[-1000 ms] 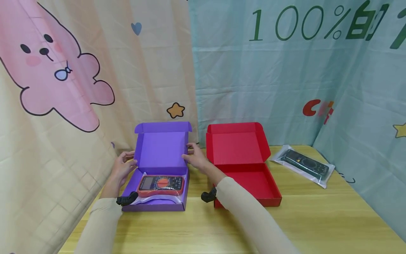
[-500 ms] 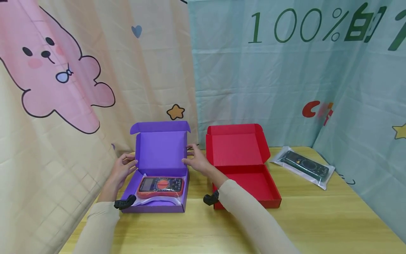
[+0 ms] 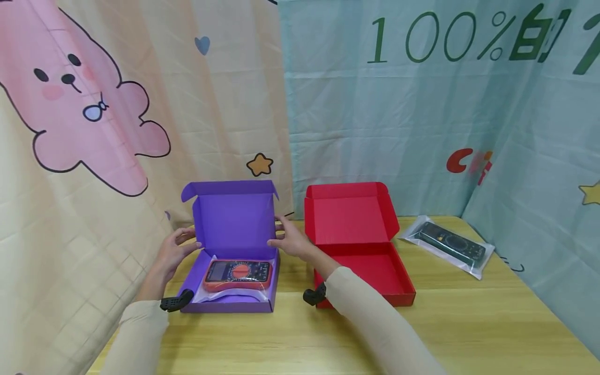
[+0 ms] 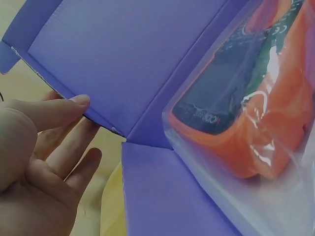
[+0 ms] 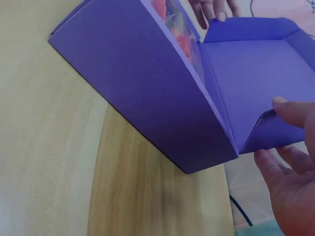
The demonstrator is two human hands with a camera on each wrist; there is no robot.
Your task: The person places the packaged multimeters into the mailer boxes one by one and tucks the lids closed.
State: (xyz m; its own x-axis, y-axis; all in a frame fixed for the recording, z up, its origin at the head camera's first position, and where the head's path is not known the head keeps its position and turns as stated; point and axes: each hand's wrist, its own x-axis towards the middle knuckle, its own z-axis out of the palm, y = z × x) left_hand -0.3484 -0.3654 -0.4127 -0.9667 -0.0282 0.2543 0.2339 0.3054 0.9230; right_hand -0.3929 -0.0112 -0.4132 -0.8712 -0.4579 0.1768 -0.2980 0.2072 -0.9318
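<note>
A purple cardboard box (image 3: 227,307) stands with its lid (image 3: 233,221) raised. Inside it lies an orange-red multimeter (image 3: 238,274) in a clear plastic bag, also filling the right side of the left wrist view. My left hand (image 3: 170,253) pinches the left side flap of the lid, thumb inside and fingers behind. At the opposite side, my right hand (image 3: 292,239) holds the right side flap (image 5: 275,130) between thumb and fingers. The back of the lid is hidden in the head view.
To the right a red box (image 3: 365,299) stands with its lid raised. A dark multimeter in a clear bag (image 3: 452,244) lies at the table's far right. Printed curtains (image 3: 375,120) hang close behind the boxes, and the wooden table (image 3: 262,344) extends in front.
The purple lid has tipped somewhat forward, and its top flap has shifted left and spread outward. My left hand has moved slightly left and down with it; the right hand has barely moved.
</note>
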